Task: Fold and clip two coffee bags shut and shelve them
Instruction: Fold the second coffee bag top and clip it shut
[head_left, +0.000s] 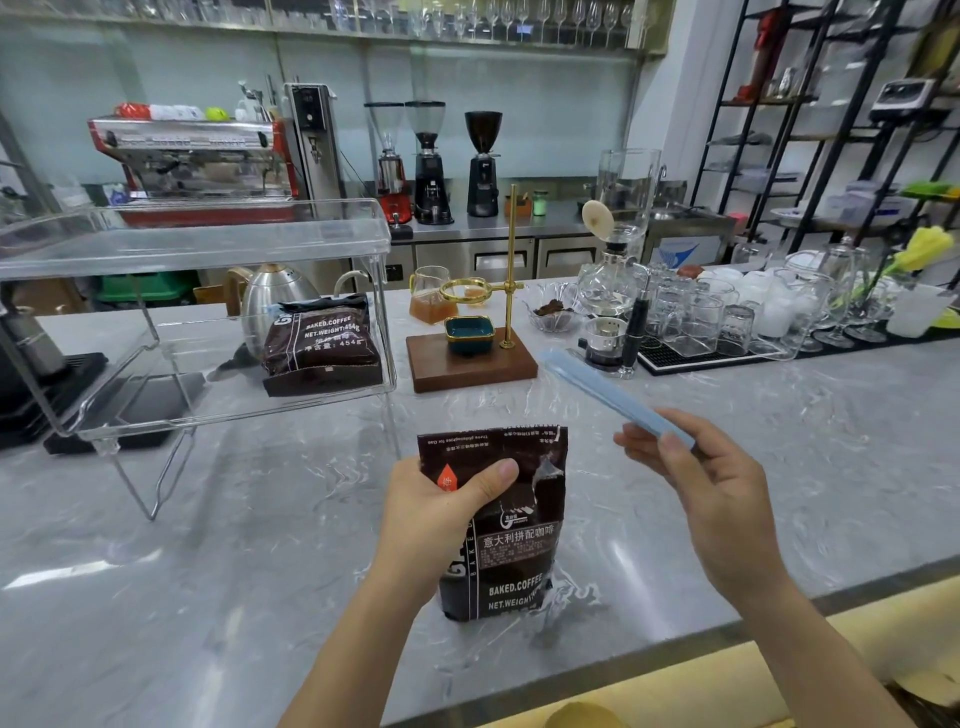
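A dark brown coffee bag (519, 545) stands upright on the grey marble counter (208, 571) in front of me. My left hand (441, 512) grips its upper left part, thumb across the front. My right hand (722, 499) holds a long pale blue bag clip (602, 389) by its near end, up and to the right of the bag, not touching it. A second coffee bag (322, 343) lies on the lower tier of a clear acrylic shelf (218, 249) at the left; no clip is visible on it.
Behind the bag stands a wooden pour-over stand (470, 361) with a brass pole and a teal dish. A steel kettle (275, 299) sits behind the shelf. Several glasses and a siphon brewer (613, 291) crowd the right. The counter's front edge runs just below my arms.
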